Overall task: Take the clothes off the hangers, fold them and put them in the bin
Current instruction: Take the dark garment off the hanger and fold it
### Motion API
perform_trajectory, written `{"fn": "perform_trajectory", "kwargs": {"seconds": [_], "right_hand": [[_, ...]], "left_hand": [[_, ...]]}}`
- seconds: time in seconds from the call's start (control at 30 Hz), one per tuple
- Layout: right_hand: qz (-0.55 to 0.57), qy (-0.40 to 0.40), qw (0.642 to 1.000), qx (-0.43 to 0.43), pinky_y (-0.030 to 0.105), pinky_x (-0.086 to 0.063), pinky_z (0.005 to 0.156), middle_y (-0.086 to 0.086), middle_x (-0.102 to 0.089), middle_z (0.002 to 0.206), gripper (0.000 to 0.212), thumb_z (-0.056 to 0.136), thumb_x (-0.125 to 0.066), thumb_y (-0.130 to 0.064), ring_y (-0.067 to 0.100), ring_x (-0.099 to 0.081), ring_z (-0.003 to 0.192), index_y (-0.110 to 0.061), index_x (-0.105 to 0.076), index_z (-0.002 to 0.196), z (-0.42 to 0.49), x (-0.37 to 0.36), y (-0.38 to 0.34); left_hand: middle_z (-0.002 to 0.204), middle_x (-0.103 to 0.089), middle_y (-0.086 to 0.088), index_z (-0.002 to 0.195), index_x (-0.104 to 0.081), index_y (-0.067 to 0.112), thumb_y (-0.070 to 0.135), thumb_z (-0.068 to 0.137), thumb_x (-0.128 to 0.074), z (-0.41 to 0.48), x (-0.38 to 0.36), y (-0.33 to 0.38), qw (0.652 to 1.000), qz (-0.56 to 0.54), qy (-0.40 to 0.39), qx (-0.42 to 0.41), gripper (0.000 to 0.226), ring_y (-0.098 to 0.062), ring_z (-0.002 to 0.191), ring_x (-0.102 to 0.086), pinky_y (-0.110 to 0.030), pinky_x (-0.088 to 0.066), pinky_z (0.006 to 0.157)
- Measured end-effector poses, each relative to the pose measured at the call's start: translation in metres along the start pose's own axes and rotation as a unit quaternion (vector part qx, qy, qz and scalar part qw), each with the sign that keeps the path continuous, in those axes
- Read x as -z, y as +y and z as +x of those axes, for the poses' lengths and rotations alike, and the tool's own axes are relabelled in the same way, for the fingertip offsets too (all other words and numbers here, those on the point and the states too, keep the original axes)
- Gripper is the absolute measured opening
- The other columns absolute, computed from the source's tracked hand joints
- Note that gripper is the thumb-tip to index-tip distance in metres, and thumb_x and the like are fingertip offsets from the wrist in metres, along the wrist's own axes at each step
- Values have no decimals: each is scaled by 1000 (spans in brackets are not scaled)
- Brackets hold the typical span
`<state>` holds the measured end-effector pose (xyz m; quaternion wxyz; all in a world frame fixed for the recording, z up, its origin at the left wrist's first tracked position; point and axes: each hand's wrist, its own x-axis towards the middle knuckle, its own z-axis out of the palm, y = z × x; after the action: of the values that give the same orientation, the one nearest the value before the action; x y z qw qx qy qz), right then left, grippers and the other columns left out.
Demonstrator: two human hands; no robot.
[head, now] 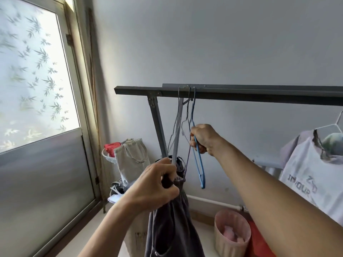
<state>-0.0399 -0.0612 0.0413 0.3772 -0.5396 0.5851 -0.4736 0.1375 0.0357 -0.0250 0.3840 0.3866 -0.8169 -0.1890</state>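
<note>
A dark grey rail (241,94) crosses the view with three hangers hooked near its left end. My right hand (204,139) grips the blue hanger (199,167), which hangs bare. My left hand (157,184) is closed on the top of a dark grey garment (172,225) that hangs straight down below it, right under the thin grey hangers (177,125). Further right on the rail, a white printed shirt (311,175) hangs on a white hanger (334,125). A pink ribbed bin (232,232) stands on the floor below, with something pale pink inside.
A frosted window with a bamboo print (33,75) fills the left. In the corner sit a grey tote bag (131,160), a bowl with a red item (111,148) and a cardboard box (136,236). A red object (259,242) lies right of the bin.
</note>
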Motion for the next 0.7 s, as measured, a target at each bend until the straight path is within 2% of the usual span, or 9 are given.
{"fn": "perform_trajectory", "kwargs": {"seconds": [0.17,0.33,0.4,0.47,0.53,0.6,0.63,0.7], "right_hand": [[7,-6,1000,6,20,-27,43,10,-50,54,24,100,-36,-13,19,-40,48,-9,-49,80,6,-42,-8],[-8,43,999,18,22,-32,43,12,-58,68,16,99,-44,-19,18,-45,47,-7,-51,90,6,-58,7],[-48,62,997,27,27,-37,49,11,-58,86,16,96,-49,-21,22,-53,64,-6,-50,103,2,-62,17],[-124,83,988,45,36,-46,71,9,-53,104,29,95,-52,-23,26,-55,90,-7,-45,117,-9,-63,27],[-193,131,966,109,40,-43,91,12,-49,118,29,94,-51,-18,29,-49,109,-9,-43,120,-29,-66,35],[-226,181,926,244,40,-42,94,12,-51,118,27,91,-45,-3,28,-45,112,-8,-51,117,-55,-73,41],[-227,182,903,316,38,-43,92,10,-55,115,33,86,-42,5,26,-45,110,-9,-56,112,-68,-77,42],[-223,104,877,413,33,-44,92,4,-59,109,42,73,-38,9,20,-47,109,-11,-62,101,-91,-80,42]], "left_hand": [[74,-39,-1,62,-33,16,10,64,-55,-10,33,-11,999,-31,-7,33,23,-14,68,-36,-35,-32,63],[70,-35,2,60,-32,21,2,65,-52,-17,69,-15,996,-77,-32,36,28,-8,64,-33,-19,-28,56],[70,-34,0,61,-32,20,-1,64,-50,-19,81,-15,993,-100,-47,32,28,-10,64,-33,-18,-28,55],[71,-33,-3,62,-30,20,-3,63,-49,-22,92,-15,990,-121,-67,27,29,-14,65,-32,-20,-27,55],[72,-31,-6,62,-29,21,-4,62,-48,-25,101,-14,986,-138,-88,14,31,-21,67,-29,-24,-25,56],[72,-28,-10,61,-28,22,-4,60,-49,-29,107,-12,982,-158,-104,-2,34,-25,67,-25,-28,-22,57],[71,-28,-9,60,-29,23,-1,59,-52,-31,110,-11,979,-172,-109,-11,34,-24,67,-25,-27,-22,57],[71,-29,-12,60,-30,24,7,56,-55,-36,112,-7,972,-205,-114,-21,31,-20,67,-28,-23,-26,57]]}}
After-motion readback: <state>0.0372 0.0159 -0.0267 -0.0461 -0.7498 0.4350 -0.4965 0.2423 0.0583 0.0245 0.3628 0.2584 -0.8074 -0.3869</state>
